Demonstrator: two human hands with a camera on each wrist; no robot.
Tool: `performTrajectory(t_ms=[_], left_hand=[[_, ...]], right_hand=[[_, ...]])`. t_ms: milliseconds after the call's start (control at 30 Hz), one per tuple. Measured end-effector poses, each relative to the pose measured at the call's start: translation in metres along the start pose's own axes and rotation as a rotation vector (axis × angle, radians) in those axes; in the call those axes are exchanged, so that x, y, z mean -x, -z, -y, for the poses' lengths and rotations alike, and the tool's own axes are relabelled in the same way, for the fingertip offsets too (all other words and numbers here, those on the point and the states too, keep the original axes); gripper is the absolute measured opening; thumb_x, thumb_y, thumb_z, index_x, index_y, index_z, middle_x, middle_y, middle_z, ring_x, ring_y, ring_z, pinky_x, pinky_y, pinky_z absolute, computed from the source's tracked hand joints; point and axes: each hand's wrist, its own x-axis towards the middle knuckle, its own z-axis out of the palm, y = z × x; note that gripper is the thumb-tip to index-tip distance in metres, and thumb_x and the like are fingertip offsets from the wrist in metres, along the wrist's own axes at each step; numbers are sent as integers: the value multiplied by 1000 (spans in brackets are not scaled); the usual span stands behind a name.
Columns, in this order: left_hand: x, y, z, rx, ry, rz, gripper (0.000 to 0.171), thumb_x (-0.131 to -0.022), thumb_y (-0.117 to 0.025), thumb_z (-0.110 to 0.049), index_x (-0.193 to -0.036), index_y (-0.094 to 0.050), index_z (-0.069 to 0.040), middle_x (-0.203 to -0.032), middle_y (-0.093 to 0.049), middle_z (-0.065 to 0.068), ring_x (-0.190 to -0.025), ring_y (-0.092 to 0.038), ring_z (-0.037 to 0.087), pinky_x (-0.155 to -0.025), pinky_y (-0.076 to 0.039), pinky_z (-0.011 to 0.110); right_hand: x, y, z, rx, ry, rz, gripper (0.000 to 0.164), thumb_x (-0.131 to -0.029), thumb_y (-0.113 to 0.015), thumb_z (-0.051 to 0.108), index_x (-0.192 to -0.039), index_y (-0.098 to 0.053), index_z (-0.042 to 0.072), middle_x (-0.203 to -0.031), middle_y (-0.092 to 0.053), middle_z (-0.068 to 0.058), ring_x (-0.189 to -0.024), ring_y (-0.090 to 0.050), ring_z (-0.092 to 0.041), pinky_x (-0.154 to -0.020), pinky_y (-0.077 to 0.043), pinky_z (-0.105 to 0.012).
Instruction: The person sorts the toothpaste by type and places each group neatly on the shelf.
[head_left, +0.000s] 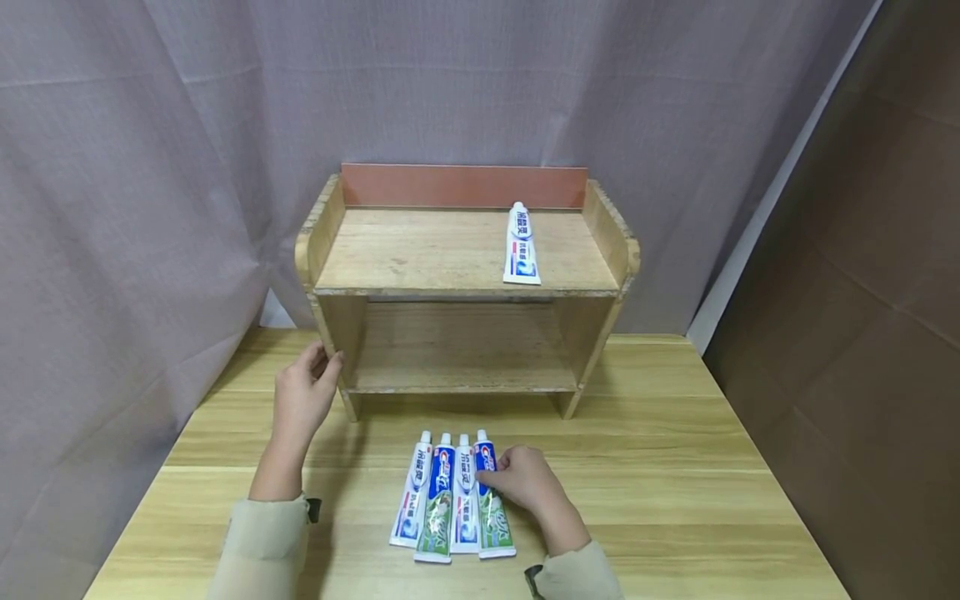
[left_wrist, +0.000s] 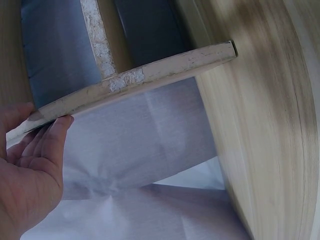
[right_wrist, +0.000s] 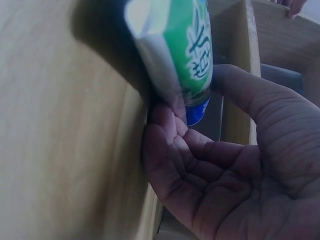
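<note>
My left hand [head_left: 306, 396] pinches the front edge of the left side panel of a small wooden shelf [head_left: 465, 292]; in the left wrist view, thumb and fingers sit on either side of that panel [left_wrist: 170, 62]. Several toothpaste tubes lie side by side on the table before the shelf, white ones [head_left: 412, 496] alternating with blue-and-green ones [head_left: 435, 508]. At the right end of the row, my right hand [head_left: 534, 482] pinches a blue-and-green toothpaste tube [head_left: 493, 521]. The right wrist view shows thumb and fingers at either side of this tube [right_wrist: 187, 45].
One white toothpaste tube [head_left: 521, 246] lies on the shelf's upper board, right of the middle, cap toward the back. The shelf has a lower board [head_left: 461, 350] and a reddish back strip [head_left: 465, 186]. Grey cloth [head_left: 465, 83] hangs behind the wooden table [head_left: 660, 500].
</note>
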Motion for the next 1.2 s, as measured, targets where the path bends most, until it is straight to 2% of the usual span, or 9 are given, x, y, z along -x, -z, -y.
performTrajectory(t_ms=[233, 467, 1200], left_hand=[[0, -1, -1, 1, -7, -4, 35, -101, -63, -23, -129, -64, -3, -126, -66, 23, -112, -66, 39, -93, -58, 44], [0, -1, -1, -6, -11, -6, 35, -101, -63, -24, -129, -64, -3, -125, -66, 23, -112, -67, 38, -93, -58, 44], [1, -1, 0, -2, -19, -8, 36, -101, -62, -23, -130, -63, -2, -125, -66, 23, -112, -67, 40, -93, -58, 45]], right_hand=[[-1, 2, -1, 35, 32, 17, 50, -80, -82, 41, -55, -45, 18, -50, -38, 9, -44, -31, -7, -41, -27, -20], [1, 4, -3, 23, 22, 39, 48, -79, -82, 43, -57, -47, 17, -50, -40, 9, -45, -33, -8, -41, -28, -20], [1, 4, -6, -41, -8, 52, 41, -81, -82, 34, -61, -51, 14, -54, -48, 5, -47, -39, -9, -42, -32, -19]])
